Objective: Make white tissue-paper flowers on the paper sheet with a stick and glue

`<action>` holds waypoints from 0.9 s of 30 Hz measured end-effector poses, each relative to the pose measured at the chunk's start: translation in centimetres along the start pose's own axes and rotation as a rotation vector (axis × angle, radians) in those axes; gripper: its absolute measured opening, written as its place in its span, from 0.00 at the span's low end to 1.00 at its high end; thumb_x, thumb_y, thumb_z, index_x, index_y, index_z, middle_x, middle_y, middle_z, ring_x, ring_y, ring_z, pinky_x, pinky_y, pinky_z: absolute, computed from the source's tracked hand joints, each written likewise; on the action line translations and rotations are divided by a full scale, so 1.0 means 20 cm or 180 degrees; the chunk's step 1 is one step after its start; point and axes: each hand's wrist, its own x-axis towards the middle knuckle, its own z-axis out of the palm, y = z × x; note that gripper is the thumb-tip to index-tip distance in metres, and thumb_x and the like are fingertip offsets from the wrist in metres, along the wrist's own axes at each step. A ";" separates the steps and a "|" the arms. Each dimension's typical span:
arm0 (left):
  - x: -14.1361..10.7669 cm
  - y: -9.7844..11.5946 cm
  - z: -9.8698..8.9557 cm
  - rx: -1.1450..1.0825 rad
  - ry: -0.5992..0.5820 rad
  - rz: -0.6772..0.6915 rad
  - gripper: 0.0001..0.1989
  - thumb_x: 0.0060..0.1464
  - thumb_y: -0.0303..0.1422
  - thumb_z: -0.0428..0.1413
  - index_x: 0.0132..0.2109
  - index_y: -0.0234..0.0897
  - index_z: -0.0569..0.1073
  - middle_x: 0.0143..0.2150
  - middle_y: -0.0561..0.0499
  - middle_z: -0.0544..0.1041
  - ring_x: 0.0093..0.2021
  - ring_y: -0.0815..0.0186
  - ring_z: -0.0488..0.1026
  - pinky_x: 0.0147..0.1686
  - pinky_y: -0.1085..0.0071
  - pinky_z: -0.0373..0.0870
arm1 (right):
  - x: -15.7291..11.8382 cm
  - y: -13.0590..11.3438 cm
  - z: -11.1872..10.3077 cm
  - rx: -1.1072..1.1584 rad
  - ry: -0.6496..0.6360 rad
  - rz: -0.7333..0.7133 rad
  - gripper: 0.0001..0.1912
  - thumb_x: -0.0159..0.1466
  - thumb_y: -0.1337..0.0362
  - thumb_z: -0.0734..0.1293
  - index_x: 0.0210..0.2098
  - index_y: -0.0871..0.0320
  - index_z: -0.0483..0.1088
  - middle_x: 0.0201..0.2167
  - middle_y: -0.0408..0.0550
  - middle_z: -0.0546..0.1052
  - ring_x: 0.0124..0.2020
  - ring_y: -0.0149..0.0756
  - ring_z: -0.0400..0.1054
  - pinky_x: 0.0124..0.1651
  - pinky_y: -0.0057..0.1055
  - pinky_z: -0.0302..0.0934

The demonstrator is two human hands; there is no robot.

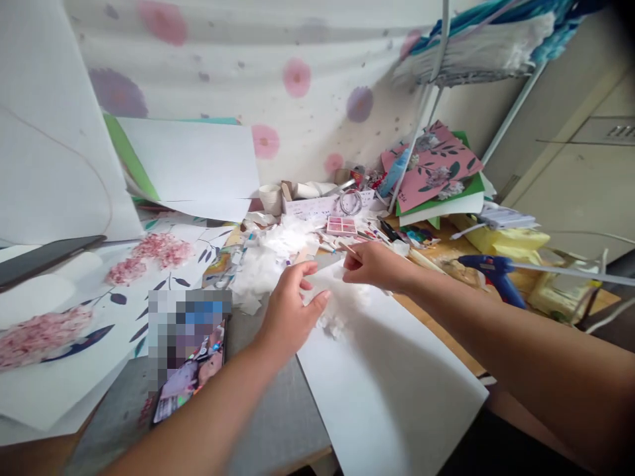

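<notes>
A long white sheet of paper (391,390) lies on the table in front of me, with a clump of crumpled white petals (337,320) near its far end. My left hand (297,297) hovers over the sheet's left edge beside the clump, fingers curved and apart, with nothing visible between them. Beyond the clump, my right hand (370,266) is closed around a thin stick (350,250) whose end points up and left. Whether its lower fingers touch the paper cannot be made out.
Torn white tissue (275,251) is heaped behind my hands, near a pink palette (341,226). A blue glue gun (496,274) lies at the right. Left are a lit phone (198,370) and pink petal artwork (161,251).
</notes>
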 end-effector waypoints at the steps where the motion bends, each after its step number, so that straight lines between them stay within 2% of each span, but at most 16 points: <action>1: 0.01 0.00 0.01 0.0025 -0.0122 0.0044 0.17 0.52 0.31 0.57 0.49 0.39 0.67 0.49 0.47 0.72 0.40 0.65 0.71 0.38 0.67 0.69 | -0.07 0.00 0.01 0.0050 0.0073 -0.0086 0.05 0.55 0.66 0.69 0.28 0.61 0.69 0.21 0.39 0.69 0.24 0.28 0.62 0.27 0.26 0.54; 3: 0.02 0.01 0.04 0.0067 -0.0332 0.0185 0.16 0.50 0.32 0.59 0.47 0.40 0.70 0.48 0.49 0.73 0.43 0.64 0.71 0.42 0.65 0.68 | -0.16 0.00 0.03 0.0136 0.0198 -0.0260 0.04 0.52 0.68 0.69 0.25 0.60 0.68 0.22 0.40 0.68 0.25 0.28 0.61 0.27 0.26 0.52; 7: 0.03 0.02 0.08 0.0181 -0.0399 0.0487 0.02 0.52 0.29 0.57 0.34 0.39 0.74 0.38 0.51 0.73 0.44 0.64 0.70 0.46 0.65 0.66 | -0.21 0.02 0.10 0.0263 0.0346 -0.0529 0.03 0.50 0.72 0.68 0.24 0.61 0.69 0.24 0.42 0.68 0.25 0.29 0.59 0.29 0.27 0.51; 10: 0.03 0.01 0.10 0.0361 -0.0336 0.0663 0.04 0.52 0.27 0.56 0.30 0.39 0.74 0.34 0.52 0.71 0.41 0.63 0.69 0.43 0.64 0.65 | -0.20 0.06 0.12 0.0396 0.0423 -0.0677 0.04 0.49 0.72 0.70 0.25 0.61 0.71 0.25 0.43 0.68 0.26 0.30 0.60 0.31 0.27 0.52; 13: 0.02 -0.02 0.12 0.0589 -0.0305 0.0802 0.05 0.52 0.25 0.57 0.30 0.40 0.75 0.32 0.52 0.71 0.38 0.62 0.67 0.41 0.63 0.63 | -0.20 0.11 0.10 0.0693 0.0591 -0.0709 0.05 0.55 0.67 0.68 0.31 0.61 0.73 0.28 0.45 0.69 0.29 0.32 0.63 0.33 0.28 0.55; 16: 0.03 -0.03 0.12 0.0793 -0.0360 0.0867 0.06 0.51 0.24 0.57 0.29 0.40 0.76 0.31 0.52 0.72 0.37 0.62 0.66 0.41 0.62 0.61 | -0.21 0.16 0.06 0.1075 0.0791 -0.0655 0.16 0.66 0.60 0.57 0.33 0.61 0.74 0.28 0.46 0.70 0.30 0.33 0.64 0.35 0.29 0.56; 18: 0.02 -0.03 0.13 0.0953 -0.0486 0.0885 0.06 0.50 0.24 0.58 0.29 0.40 0.76 0.31 0.53 0.72 0.37 0.62 0.66 0.40 0.63 0.61 | -0.20 0.17 0.05 0.1256 0.0930 -0.0587 0.21 0.67 0.57 0.54 0.32 0.61 0.73 0.27 0.46 0.70 0.31 0.34 0.65 0.37 0.31 0.56; 20: 0.02 -0.04 0.13 0.1111 -0.0636 0.0885 0.05 0.50 0.25 0.59 0.29 0.40 0.75 0.31 0.54 0.72 0.36 0.63 0.66 0.39 0.64 0.60 | -0.19 0.18 0.07 0.1407 0.1019 -0.0497 0.20 0.67 0.55 0.55 0.31 0.61 0.72 0.25 0.45 0.69 0.30 0.34 0.65 0.37 0.31 0.56; 24: 0.01 -0.04 0.13 0.1244 -0.0788 0.0821 0.05 0.50 0.26 0.60 0.29 0.40 0.75 0.32 0.55 0.73 0.37 0.64 0.66 0.39 0.64 0.60 | -0.17 0.16 0.15 0.1770 0.0847 -0.0390 0.16 0.67 0.58 0.54 0.28 0.59 0.65 0.22 0.42 0.68 0.22 0.29 0.63 0.28 0.27 0.56; 27: 0.00 -0.05 0.14 0.1273 -0.0864 0.0784 0.05 0.51 0.26 0.59 0.29 0.41 0.75 0.32 0.55 0.73 0.37 0.63 0.66 0.39 0.64 0.59 | -0.16 0.15 0.18 0.1903 0.0614 -0.0345 0.15 0.66 0.61 0.55 0.25 0.58 0.61 0.20 0.40 0.68 0.19 0.27 0.62 0.26 0.25 0.56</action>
